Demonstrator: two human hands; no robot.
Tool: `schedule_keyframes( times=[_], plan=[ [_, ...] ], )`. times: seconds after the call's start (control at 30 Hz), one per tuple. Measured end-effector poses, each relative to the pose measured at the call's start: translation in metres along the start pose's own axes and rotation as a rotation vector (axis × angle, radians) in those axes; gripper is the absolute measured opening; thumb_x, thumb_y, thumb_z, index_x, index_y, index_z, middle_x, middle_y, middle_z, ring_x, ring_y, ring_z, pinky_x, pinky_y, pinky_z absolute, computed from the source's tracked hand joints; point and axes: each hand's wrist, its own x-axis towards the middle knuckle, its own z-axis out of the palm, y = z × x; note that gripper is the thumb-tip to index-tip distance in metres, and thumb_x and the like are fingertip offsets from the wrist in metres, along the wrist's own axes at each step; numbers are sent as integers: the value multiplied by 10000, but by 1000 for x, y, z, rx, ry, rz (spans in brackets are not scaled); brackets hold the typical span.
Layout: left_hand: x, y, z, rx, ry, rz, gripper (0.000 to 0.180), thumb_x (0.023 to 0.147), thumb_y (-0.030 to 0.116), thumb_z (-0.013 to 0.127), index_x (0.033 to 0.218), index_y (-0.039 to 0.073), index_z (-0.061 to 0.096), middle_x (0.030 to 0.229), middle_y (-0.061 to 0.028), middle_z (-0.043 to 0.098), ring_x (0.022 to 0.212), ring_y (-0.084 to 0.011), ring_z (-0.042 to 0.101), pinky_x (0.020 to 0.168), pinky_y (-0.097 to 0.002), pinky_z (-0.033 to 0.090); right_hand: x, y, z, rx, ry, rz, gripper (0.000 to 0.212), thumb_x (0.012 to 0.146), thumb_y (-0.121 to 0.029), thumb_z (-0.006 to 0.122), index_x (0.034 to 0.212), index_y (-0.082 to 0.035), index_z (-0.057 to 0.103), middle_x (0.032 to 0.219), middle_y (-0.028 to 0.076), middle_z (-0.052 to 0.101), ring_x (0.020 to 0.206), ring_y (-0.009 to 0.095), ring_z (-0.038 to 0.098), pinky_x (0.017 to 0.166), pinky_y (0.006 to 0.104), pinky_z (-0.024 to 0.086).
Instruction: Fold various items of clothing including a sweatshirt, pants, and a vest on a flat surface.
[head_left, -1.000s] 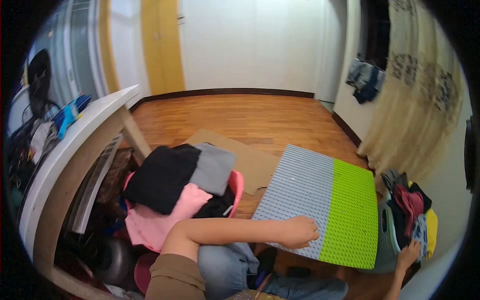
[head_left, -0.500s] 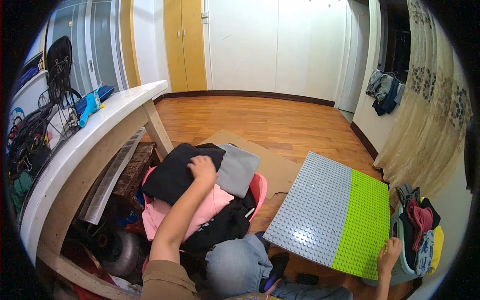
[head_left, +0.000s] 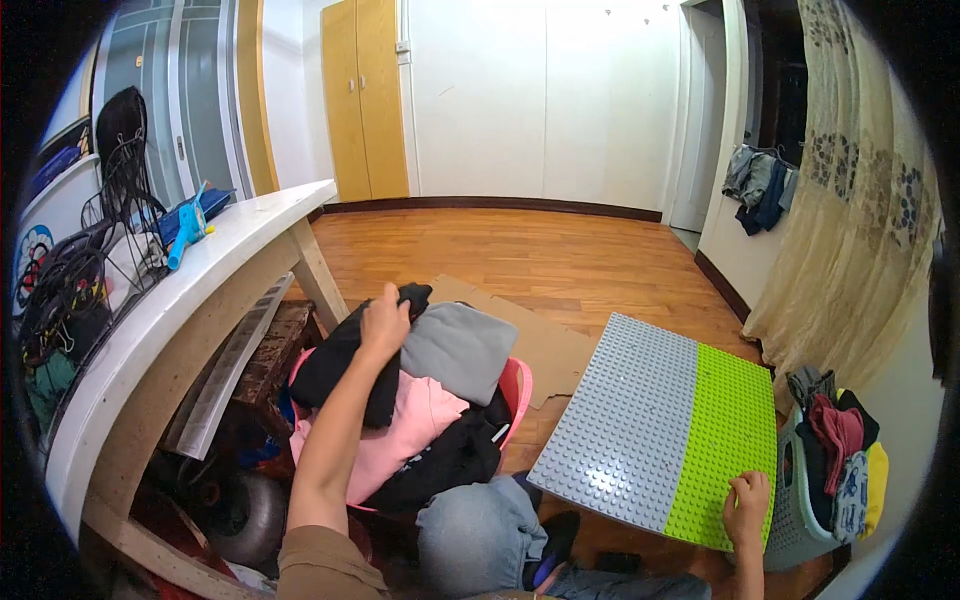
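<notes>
My left hand [head_left: 385, 320] is closed on a folded black garment [head_left: 340, 365], bunching its far edge upward. This garment lies over the left part of a heaped pink laundry basket [head_left: 517, 385]. Beside it in the basket are a folded grey garment [head_left: 460, 350], a pink garment [head_left: 405, 430] and another black garment [head_left: 445, 460]. My right hand [head_left: 747, 510], its fingers curled with nothing seen in them, rests at the green part of a studded grey-and-green building-brick board [head_left: 640, 420]. What lies deeper in the basket is hidden.
A light-coloured laundry basket [head_left: 795, 500] full of clothes stands right of the board. Flattened cardboard [head_left: 545, 350] lies on the wooden floor behind the pink basket. At left a white table [head_left: 270, 205] carries cables and a blue tool [head_left: 187, 240]. A curtain [head_left: 830, 230] hangs at right.
My left hand has moved up and slightly left, lifting and bunching the black garment and baring more of the grey one. My right hand has shifted left onto the green part.
</notes>
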Motion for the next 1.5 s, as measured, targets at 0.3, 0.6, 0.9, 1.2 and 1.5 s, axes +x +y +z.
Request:
schedule_keyframes(
  times=[0.3,0.6,0.9,1.2,1.5],
  plan=[
    [0,32,-5,411,-255,362,224,744,183,619,897,29,562,899,-185,603,912,-345,564,757,-427,466,-8,-7,15,93,-12,0,130,652,56,570,767,-2,562,801,139,516,790,317,497,678,395,407],
    [-82,57,122,459,-349,302,359,762,354,561,932,45,630,931,-191,619,922,-345,579,804,-438,458,-30,-24,44,161,-5,98,150,670,22,569,815,-14,587,847,142,529,813,322,506,718,400,413],
    [28,99,9,-678,19,151,258,824,187,424,729,-23,539,671,-133,552,634,-221,497,592,-355,394,-24,-22,45,179,-5,170,150,677,29,574,821,-13,579,853,139,525,829,320,506,720,390,413],
    [24,274,-126,-1705,-395,218,232,852,230,459,806,18,542,770,-49,534,728,-146,501,659,-298,402,52,-70,27,934,-22,482,294,832,-215,579,1061,-30,575,996,99,592,946,246,537,793,364,442],
    [-49,310,-23,-1329,-968,205,228,819,206,497,956,47,588,866,-55,606,805,-147,568,719,-257,450,80,-88,-32,2303,-48,738,650,879,-499,455,1290,-2,371,1273,156,450,1141,264,465,967,388,382]
  ],
)
